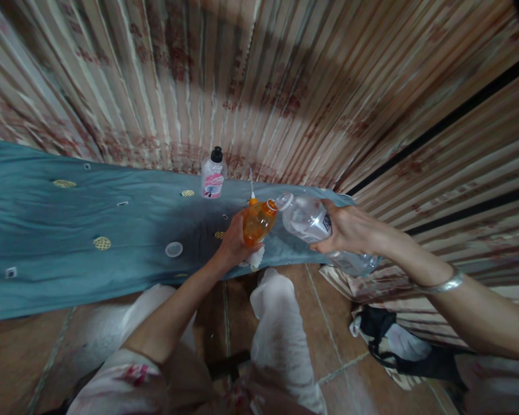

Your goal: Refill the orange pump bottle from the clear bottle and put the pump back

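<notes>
My left hand (232, 245) is closed round an orange see-through bottle (259, 223), its uncapped neck tilted up to the right. My right hand (348, 227) grips a large clear plastic bottle (305, 218), tipped on its side with the mouth pointing left. The two mouths meet or nearly meet; whether they touch I cannot tell. Whether liquid runs between them is too small to see. Behind the orange bottle shows an orange pump top (252, 200) with a thin pale tube standing up. A crumpled white piece (256, 257) shows below my left hand.
A clear bottle with a black cap and pink label (213, 177) stands on the teal patterned cloth (138, 213). A round clear lid (173, 249) lies nearer me. Pleated curtains (225, 80) hang behind and right. A dark bag (380, 328) rests on the tiled floor.
</notes>
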Action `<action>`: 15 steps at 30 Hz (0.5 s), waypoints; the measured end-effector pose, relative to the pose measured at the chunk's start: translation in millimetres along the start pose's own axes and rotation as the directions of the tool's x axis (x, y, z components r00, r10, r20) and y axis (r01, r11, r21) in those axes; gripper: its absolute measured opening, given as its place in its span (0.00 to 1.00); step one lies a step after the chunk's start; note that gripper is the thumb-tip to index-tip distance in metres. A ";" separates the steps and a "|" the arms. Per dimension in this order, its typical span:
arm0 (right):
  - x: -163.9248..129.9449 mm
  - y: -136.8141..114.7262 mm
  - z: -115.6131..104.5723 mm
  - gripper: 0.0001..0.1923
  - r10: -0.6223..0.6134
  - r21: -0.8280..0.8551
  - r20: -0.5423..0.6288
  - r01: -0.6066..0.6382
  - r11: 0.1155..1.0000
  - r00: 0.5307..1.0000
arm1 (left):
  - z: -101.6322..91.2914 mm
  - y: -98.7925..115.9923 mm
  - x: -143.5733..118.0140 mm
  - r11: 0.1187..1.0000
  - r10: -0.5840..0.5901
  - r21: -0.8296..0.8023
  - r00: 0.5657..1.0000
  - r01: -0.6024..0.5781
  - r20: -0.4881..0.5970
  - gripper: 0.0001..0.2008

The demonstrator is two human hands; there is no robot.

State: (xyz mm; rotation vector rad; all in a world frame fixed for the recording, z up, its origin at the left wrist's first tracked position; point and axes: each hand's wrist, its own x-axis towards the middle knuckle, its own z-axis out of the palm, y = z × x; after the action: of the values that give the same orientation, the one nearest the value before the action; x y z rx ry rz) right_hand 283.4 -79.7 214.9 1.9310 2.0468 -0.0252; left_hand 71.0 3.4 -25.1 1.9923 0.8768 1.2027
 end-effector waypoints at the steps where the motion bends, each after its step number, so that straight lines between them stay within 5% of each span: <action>1: 0.0 0.1 0.0 0.38 0.001 0.005 0.001 -0.001 1.000 1.000 | -0.1 0.2 0.1 1.000 0.004 -0.003 1.000 -0.004 0.005 0.51; 6: 0.6 2.4 1.5 0.40 -0.002 0.027 -0.014 0.002 1.000 1.000 | -3.9 4.1 -0.8 0.998 0.060 -0.020 0.998 -0.059 0.023 0.53; 15: 0.3 4.5 2.2 0.40 -0.028 0.039 -0.036 0.029 0.999 0.999 | -13.4 10.1 -0.6 0.992 0.085 -0.093 0.996 -0.084 0.010 0.40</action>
State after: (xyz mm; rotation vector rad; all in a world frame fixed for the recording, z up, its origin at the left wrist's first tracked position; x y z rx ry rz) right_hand 288.3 -79.5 213.7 1.9386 2.1121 -0.0386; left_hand 60.7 -0.4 -12.4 1.9778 0.7234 1.2518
